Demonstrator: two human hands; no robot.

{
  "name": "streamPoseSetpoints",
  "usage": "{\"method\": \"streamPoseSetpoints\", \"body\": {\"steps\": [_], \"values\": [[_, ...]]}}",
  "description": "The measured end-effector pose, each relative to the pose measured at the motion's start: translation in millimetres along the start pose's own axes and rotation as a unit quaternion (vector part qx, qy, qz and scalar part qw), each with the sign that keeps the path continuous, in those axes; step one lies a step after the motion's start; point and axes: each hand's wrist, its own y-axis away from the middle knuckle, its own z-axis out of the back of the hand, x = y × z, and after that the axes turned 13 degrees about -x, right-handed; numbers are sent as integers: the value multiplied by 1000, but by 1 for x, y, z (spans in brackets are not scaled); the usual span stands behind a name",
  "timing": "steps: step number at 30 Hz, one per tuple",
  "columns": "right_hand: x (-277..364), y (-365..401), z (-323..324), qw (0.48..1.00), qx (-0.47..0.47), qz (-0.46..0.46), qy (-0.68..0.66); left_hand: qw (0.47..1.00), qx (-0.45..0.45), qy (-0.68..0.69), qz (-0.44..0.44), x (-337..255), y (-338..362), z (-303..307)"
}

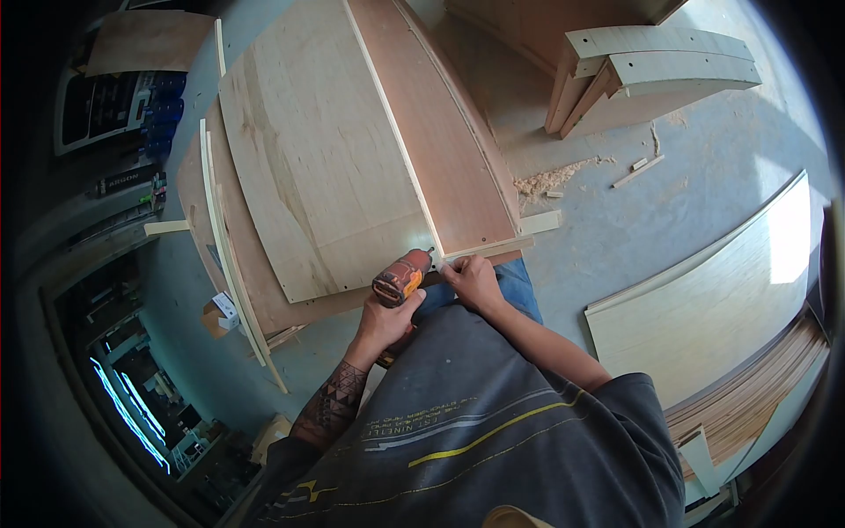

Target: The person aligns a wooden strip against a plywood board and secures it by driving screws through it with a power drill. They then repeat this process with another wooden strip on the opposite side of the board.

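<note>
My left hand (385, 324) is wrapped round the handle of a red and black cordless drill (403, 278). The drill's tip points up and right, close to the near end of a thin wooden strip (396, 132). Beside that tip, my right hand (473, 282) has its thumb and fingers pinched together at the near edge of the work. What the pinch holds, if anything, is too small to make out. In front of me lies a large pale plywood panel (326, 167) with a curved outer edge. A reddish board (449, 167) shows on the strip's right side.
Long narrow battens (231, 246) lie along the left of the panel. Curved wooden parts (660, 70) stand on the floor at upper right, near sawdust (554, 179) and offcuts. A plywood sheet (704, 290) and stacked boards (748, 396) are at right.
</note>
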Motion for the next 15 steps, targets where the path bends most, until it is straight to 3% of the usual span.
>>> {"method": "streamPoseSetpoints", "body": {"steps": [1,3,5,7,9,12,15], "values": [[-3,-3,2,999,31,-4,-22,1000,3,4,-7,-2,1,3],[-9,-9,10,996,57,-16,-59,996,31,19,85,-9,6,13],[-10,-18,25,926,139,-234,-261,996,2,70,62,-4,16,20],[21,-14,44,939,138,-165,-267,989,-54,129,-44,4,21,30],[50,-17,49,939,29,-136,-313,981,-62,152,-101,9,23,41],[76,-33,47,912,50,-107,-392,967,-95,153,-181,5,25,57],[110,-38,42,905,86,-97,-405,959,-70,226,-155,3,25,72]]}}
